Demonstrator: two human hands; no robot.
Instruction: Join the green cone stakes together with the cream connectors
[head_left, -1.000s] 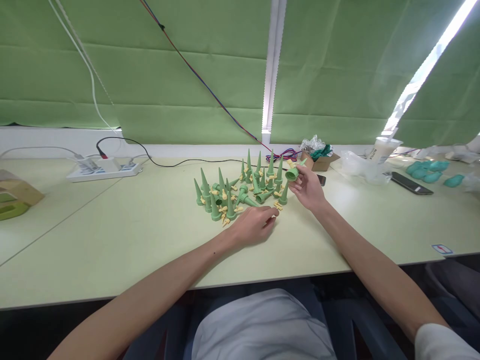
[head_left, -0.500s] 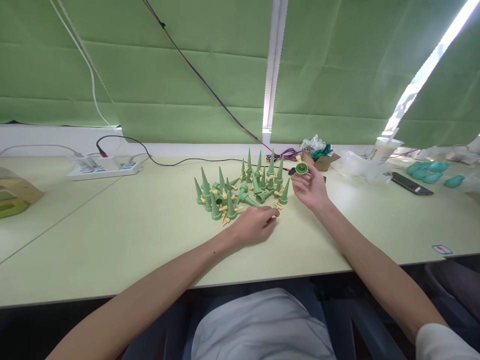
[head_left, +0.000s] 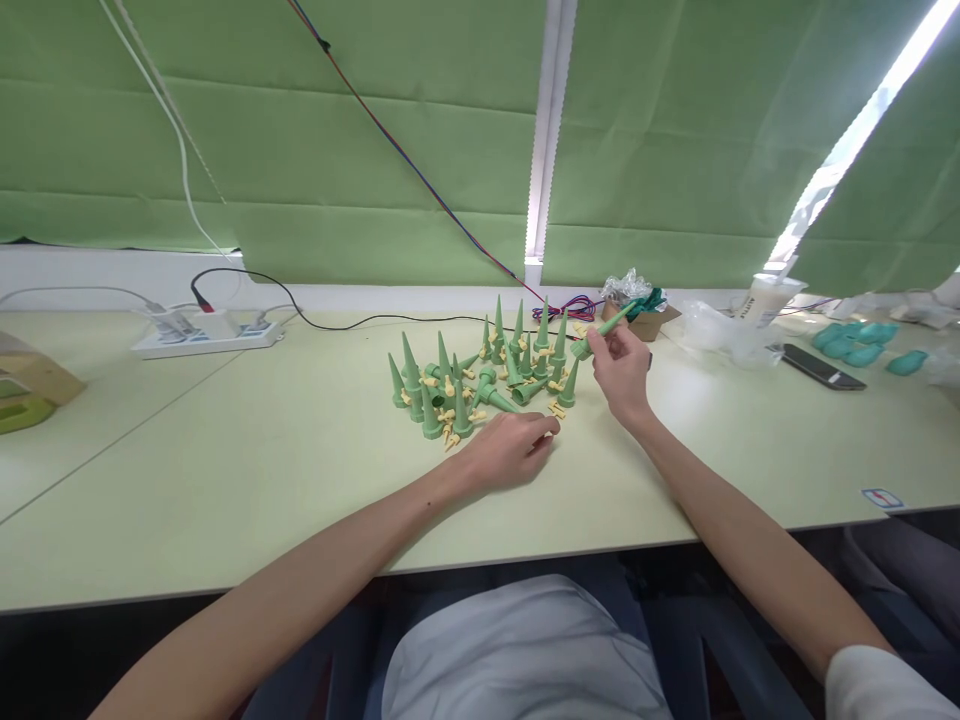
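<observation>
My right hand (head_left: 621, 372) is raised above the table and pinches a green plant watering spike (head_left: 618, 318). Its wide capped end points down to the left and its tip up to the right, with a small yellow valve at the cap. My left hand (head_left: 514, 450) lies on the table, fingers curled in, with nothing visible in them. Just beyond its fingertips are loose yellow valves (head_left: 556, 409). A cluster of similar green spikes (head_left: 462, 412) stands in front of both hands; several stand upright on their caps, others lie on their sides.
A power strip (head_left: 210, 338) with plugs sits at the back left, and a black cable (head_left: 360, 325) runs along the wall. Behind my right hand is a small cardboard box (head_left: 654, 325). Further right are a plastic cup (head_left: 771, 300), a phone (head_left: 821, 368) and several teal pieces (head_left: 862, 340).
My right hand has turned the spike: its open round cap faced me before, and now its long cone shows from the side. My left hand has not moved.
</observation>
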